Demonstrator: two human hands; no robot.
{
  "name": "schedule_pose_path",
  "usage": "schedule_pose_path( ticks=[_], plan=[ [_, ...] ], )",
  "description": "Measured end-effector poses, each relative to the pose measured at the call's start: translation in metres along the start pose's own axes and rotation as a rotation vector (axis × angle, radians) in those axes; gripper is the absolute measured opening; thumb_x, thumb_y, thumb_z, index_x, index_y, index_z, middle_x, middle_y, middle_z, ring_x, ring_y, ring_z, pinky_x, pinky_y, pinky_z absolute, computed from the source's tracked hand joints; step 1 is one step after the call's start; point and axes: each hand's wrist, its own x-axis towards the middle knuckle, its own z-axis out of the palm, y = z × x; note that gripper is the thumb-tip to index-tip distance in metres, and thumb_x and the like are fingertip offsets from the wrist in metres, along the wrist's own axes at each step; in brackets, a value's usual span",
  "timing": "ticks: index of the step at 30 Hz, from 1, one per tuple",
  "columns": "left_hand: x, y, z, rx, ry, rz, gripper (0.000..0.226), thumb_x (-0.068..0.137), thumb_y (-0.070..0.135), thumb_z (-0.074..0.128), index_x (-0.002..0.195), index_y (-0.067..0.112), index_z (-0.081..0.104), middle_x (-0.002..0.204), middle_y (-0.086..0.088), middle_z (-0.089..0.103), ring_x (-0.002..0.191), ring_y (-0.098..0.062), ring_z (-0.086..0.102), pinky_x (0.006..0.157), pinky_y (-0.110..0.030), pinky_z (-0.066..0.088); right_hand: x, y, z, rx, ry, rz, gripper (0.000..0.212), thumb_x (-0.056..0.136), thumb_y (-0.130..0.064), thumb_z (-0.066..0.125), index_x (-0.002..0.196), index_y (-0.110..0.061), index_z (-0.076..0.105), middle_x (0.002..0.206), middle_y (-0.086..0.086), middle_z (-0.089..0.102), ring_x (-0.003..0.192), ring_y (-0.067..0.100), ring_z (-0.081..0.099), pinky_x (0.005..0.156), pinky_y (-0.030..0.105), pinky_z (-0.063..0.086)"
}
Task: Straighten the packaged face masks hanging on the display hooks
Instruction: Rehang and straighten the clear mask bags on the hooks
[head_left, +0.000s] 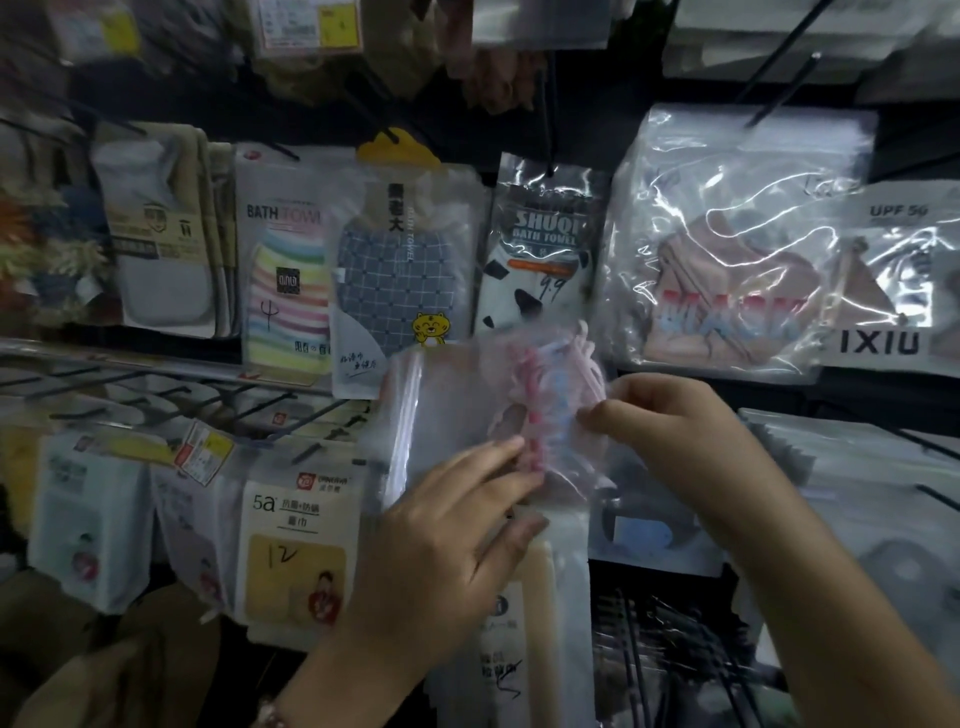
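the fingers (506, 454) of the left hand (441, 540) curl around the lower edge of a clear plastic packet (467, 426), thumb below and fingertips on its front. the right hand (670, 431) pinches the same packet at its right side, fingertips closed on the plastic beside a bunch of pink and blue straps inside. the packet is blurred and held in mid-air, tilted, in front of the display, near the centre of the scene.

just behind it hang bath towel packs: a striped one (283, 280) on the left, a blue checked one (400, 270) with a yellow tab, and a cow-print one (540, 249) marked shuqi. to the far right, a large shiny bag (727, 239) printed "mask" hangs from a black hook (779, 91), with a pack marked ixiu (883, 291) beside it. lower left, white packs (296, 545) hang from a row of wire hooks (171, 395).
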Motion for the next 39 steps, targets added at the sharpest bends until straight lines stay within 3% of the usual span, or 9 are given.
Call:
schedule_pose_path(
  ticks=[6,9,11,14,20,24,29,33,39],
  plan=[
    [0.0,0.006,-0.019,-0.089,0.166,-0.405,0.055,0.093,0.054,0.049,0.145,0.038,0.042,0.158,0.017,0.026,0.147,-0.002,0.021,0.111,-0.023,0.023,-0.013,-0.003,-0.008,0.294,0.098,-0.102,0.029,0.084,-0.005,0.068,0.059,-0.016,0.06,0.047,-0.007,0.047,0.043,0.007,0.038,0.044,0.018,0.03],
    [0.006,0.003,-0.031,-0.386,0.254,-0.644,0.065,0.087,0.056,0.056,0.147,0.048,0.031,0.149,0.027,0.038,0.135,0.007,0.039,0.103,-0.021,0.034,-0.021,-0.007,-0.019,0.371,0.098,-0.121,0.025,0.075,-0.011,0.072,0.056,-0.015,0.057,0.049,0.002,0.043,0.045,0.014,0.036,0.044,0.025,0.028],
    [0.01,0.002,-0.035,-0.668,0.253,-0.737,0.062,0.086,0.048,0.064,0.144,0.038,0.044,0.135,0.014,0.061,0.121,-0.002,0.059,0.095,-0.025,0.043,-0.028,-0.005,-0.026,0.357,0.091,-0.12,0.024,0.069,-0.022,0.072,0.062,-0.006,0.055,0.053,0.005,0.045,0.048,0.018,0.039,0.045,0.025,0.032],
    [0.014,0.004,-0.036,-0.9,0.225,-0.798,0.023,0.084,0.036,0.071,0.104,0.025,0.074,0.102,-0.003,0.075,0.097,-0.017,0.07,0.079,-0.025,0.053,-0.043,0.001,-0.029,0.329,0.091,-0.125,0.018,0.073,-0.025,0.07,0.072,-0.008,0.064,0.059,0.007,0.048,0.05,0.015,0.043,0.045,0.023,0.038],
    [0.017,0.021,-0.027,-0.957,0.154,-0.827,0.016,0.08,0.032,0.066,0.086,0.021,0.075,0.089,-0.005,0.076,0.074,-0.016,0.07,0.051,-0.024,0.054,-0.073,0.02,-0.024,-0.168,0.416,-0.159,0.049,0.077,-0.038,0.074,0.121,-0.037,0.054,0.107,-0.019,0.054,0.084,0.005,0.06,0.071,0.024,0.053],
    [0.025,0.027,-0.022,-0.893,0.133,-0.803,0.012,0.076,0.031,0.066,0.082,0.027,0.074,0.081,0.001,0.075,0.064,-0.011,0.066,0.044,-0.02,0.047,-0.082,0.024,-0.023,-0.458,0.565,-0.27,0.099,0.075,-0.031,0.077,0.153,-0.023,0.017,0.152,-0.009,0.017,0.143,0.016,0.022,0.114,0.039,0.028],
    [0.038,0.029,-0.026,-0.812,-0.022,-0.708,0.022,0.073,0.033,0.07,0.087,0.016,0.069,0.072,-0.005,0.073,0.057,-0.013,0.064,0.043,-0.021,0.043,-0.089,0.02,-0.038,-0.747,0.454,-0.331,0.117,0.072,-0.039,0.073,0.155,-0.027,-0.009,0.162,0.0,-0.02,0.147,0.026,-0.022,0.115,0.057,-0.002],
    [0.051,0.046,-0.029,-0.756,-0.284,-0.595,0.015,0.074,0.031,0.073,0.08,0.018,0.068,0.067,-0.008,0.071,0.055,-0.016,0.063,0.044,-0.022,0.043,-0.089,0.009,-0.043,-0.942,0.289,-0.56,0.084,0.087,-0.039,0.06,0.156,-0.023,0.015,0.164,0.005,0.005,0.15,0.031,-0.007,0.12,0.053,-0.004],
    [0.08,0.066,-0.023,-0.656,-0.434,-0.444,0.022,0.072,0.04,0.075,0.074,0.02,0.066,0.062,-0.009,0.065,0.052,-0.013,0.056,0.047,-0.023,0.045,-0.076,0.004,-0.078,-1.014,0.203,-0.689,0.052,0.091,-0.039,0.053,0.14,-0.023,0.05,0.13,-0.003,0.054,0.128,0.021,0.043,0.115,0.048,0.027]
  ],
)
